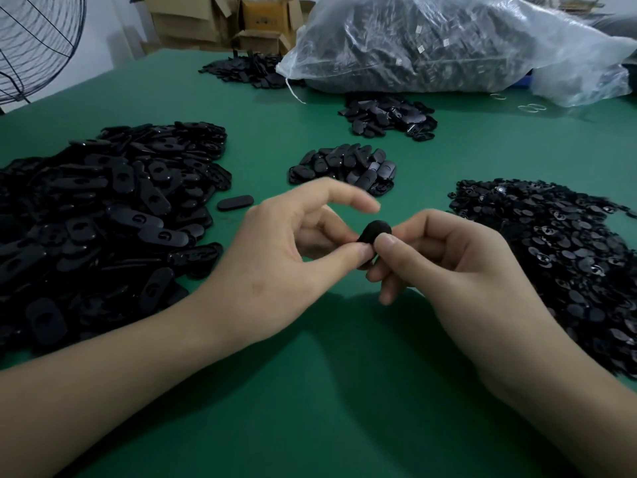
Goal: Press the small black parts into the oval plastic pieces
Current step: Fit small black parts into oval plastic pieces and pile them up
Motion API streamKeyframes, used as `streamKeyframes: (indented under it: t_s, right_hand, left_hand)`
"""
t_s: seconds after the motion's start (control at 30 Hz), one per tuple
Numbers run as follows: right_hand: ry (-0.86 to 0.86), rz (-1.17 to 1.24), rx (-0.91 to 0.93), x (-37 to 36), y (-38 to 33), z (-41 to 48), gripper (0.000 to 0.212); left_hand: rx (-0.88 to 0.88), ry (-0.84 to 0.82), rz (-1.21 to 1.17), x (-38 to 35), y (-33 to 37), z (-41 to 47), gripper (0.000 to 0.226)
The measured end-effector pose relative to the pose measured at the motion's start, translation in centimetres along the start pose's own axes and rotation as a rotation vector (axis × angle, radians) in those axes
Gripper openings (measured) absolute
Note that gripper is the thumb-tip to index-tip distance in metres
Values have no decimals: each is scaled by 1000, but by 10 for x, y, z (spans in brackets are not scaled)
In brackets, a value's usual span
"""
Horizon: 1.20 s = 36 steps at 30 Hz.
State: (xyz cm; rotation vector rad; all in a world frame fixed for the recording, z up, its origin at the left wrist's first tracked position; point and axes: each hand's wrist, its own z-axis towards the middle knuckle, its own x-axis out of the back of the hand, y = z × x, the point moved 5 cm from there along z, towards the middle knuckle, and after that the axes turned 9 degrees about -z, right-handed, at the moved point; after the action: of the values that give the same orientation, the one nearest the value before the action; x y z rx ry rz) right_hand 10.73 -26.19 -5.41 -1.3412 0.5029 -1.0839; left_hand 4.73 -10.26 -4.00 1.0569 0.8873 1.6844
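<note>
Pinching oval piece: left hand, right hand, thumbs meeting.

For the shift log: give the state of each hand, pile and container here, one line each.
Left hand: pinches the black piece, forefinger raised.
Right hand: pinches the same piece.
Black piece: held above the table.
Left pile: loose heap.
Right pile: loose heap.
Lone oval: flat on the table.
Bag: full, lying on the table.
Boxes: flaps open.

Bare green table near edge; oval piece heap crowds left, small parts heap right.
</note>
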Motion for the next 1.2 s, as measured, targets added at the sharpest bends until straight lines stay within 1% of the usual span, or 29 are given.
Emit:
streamKeyframes:
  t_s: [0.07,0.13,0.23,0.3,0.37,0.4,0.47,0.53,0.6,0.67,0.73,0.8,0.9,0.93,1.0,1.1,1.2]
  right_hand:
    - [17,25,-33,4,2,1,19]
    - [23,44,-56,6,3,2,21]
    - [7,44,-78,9,4,5,21]
    - [41,-6,-79,14,4,8,17]
    - [106,-150,-44,24,3,11,11]
    - [137,-234,-16,30,3,13,7]
    - [186,-400,44,37,1,14,10]
    - [195,-605,71,39,1,14,10]
    - [174,-833,88,38,1,14,10]
    - [164,-996,107,38,0,14,14]
    - [153,-1092,92,39,0,14,18]
    - [137,-1164,60,40,1,14,22]
    - [121,-1257,10,41,3,15,28]
    - [121,-1287,-4,42,3,15,29]
    - [124,-1341,-16,43,4,15,27]
    - [117,-1379,-15,45,3,14,22]
    - [106,-1379,-17,45,2,14,20]
  left_hand:
    - [-14,-95,81,-2,2,4,49]
    - [-12,-164,122,-3,4,8,57]
    - [9,-174,124,-1,7,19,55]
    - [51,-200,140,3,5,32,53]
    - [87,-188,179,11,0,54,51]
    - [83,-152,226,16,-3,68,51]
    - [64,-47,371,28,-12,97,52]
    - [83,19,527,33,-26,121,53]
    - [136,37,602,32,-44,140,54]
    - [215,54,549,29,-61,152,54]
    - [266,85,469,27,-73,159,56]
    - [278,107,424,26,-78,161,58]
    - [284,84,388,27,-76,160,63]
    - [284,68,397,30,-71,159,61]
    - [302,9,454,41,-58,154,48]
    - [381,-151,501,61,-37,138,25]
    - [438,-321,566,75,-24,115,14]
